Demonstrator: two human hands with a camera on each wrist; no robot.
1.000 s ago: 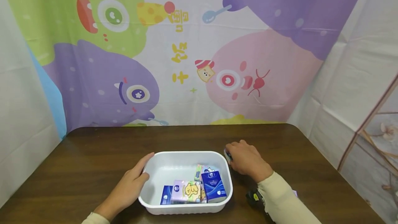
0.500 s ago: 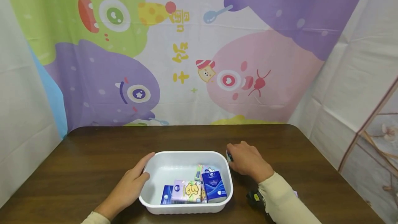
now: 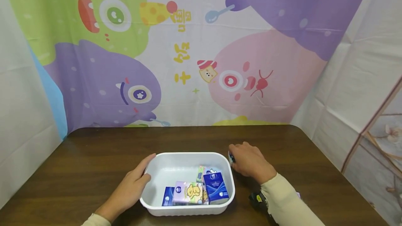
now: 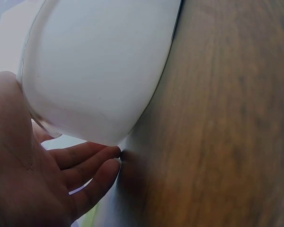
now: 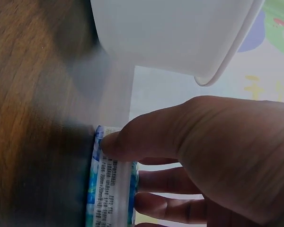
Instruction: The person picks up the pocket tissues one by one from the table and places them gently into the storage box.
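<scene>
A white plastic basin (image 3: 188, 212) stands on the table, with several small tissue packs inside, among them a dark blue one (image 3: 216, 187) and a lilac one with a yellow bear (image 3: 188, 193). My left hand (image 3: 130, 184) holds the basin's left side, thumb over the rim and the other fingers (image 4: 94, 189) along the outer wall. Just outside the right rim, my right hand (image 3: 251, 161) pinches a blue-green tissue pack (image 5: 109, 189) between thumb and fingers, low over the table; the right wrist view shows its printed side. The hand hides most of this pack from the head view.
A black object with a yellow patch (image 3: 258, 198) lies partly under the right sleeve. A lilac edge of something (image 3: 298, 195) peeks out beyond that forearm. A cartoon-print curtain (image 3: 188, 107) hangs behind the brown wooden table (image 3: 110, 145).
Over the second, my right hand and its tissue pack have shifted very slightly right, away from the rim, then stayed still. The left hand and basin keep their place.
</scene>
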